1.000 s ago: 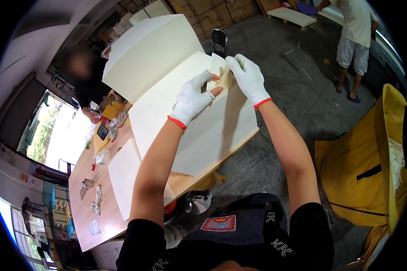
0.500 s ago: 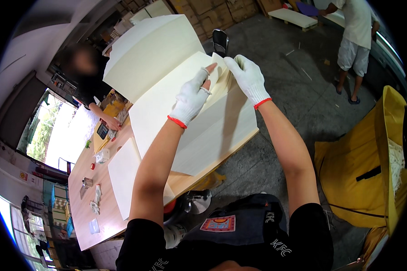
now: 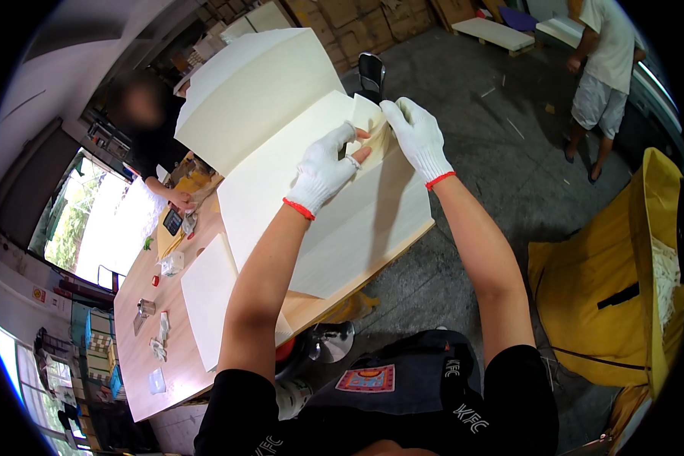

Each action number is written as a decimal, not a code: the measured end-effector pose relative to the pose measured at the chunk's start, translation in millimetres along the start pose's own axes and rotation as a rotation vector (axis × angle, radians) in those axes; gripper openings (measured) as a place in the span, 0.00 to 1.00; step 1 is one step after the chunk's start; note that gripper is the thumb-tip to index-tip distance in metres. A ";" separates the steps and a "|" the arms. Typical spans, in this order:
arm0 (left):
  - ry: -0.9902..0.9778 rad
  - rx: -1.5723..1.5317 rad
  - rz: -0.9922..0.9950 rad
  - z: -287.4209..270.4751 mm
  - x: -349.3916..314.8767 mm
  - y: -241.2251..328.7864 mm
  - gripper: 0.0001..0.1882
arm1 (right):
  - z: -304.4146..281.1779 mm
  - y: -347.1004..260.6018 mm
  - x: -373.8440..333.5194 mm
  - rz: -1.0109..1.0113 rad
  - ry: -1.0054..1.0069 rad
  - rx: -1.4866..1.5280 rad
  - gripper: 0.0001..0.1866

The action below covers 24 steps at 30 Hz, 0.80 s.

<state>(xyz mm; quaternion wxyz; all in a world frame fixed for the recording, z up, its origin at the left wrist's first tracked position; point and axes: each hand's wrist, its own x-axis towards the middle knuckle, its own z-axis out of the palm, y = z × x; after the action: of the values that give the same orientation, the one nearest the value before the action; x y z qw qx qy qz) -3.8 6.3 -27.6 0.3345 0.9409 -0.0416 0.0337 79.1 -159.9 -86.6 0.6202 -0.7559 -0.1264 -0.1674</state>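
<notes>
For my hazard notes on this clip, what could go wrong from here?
Sheets in the paper stack could crease where they bend beside the right hand. Bare fingertips on the left hand, close against the paper, might get cut. The stack lies near an edge of the table, so a pull might shift it over.

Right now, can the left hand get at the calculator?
Probably not: the left hand is at the lifted sheets, the large paper stack lies between, and a co-worker's hand is beside the calculator.

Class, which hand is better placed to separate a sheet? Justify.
Probably the left hand: its bare-tipped fingers are at the lifted sheets, while the right hand seems to pinch their edge.
</notes>
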 end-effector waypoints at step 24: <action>0.157 -0.008 0.095 7.5 3.3 -15.0 0.18 | -1.8 -10.4 -2.8 0.030 -0.016 -0.008 0.28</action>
<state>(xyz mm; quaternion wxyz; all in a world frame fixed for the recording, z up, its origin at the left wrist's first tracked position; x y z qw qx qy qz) 1.2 13.0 -42.5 0.3385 0.9310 -0.0599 0.1231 72.3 -159.5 -78.2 0.6184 -0.7616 -0.1192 -0.1525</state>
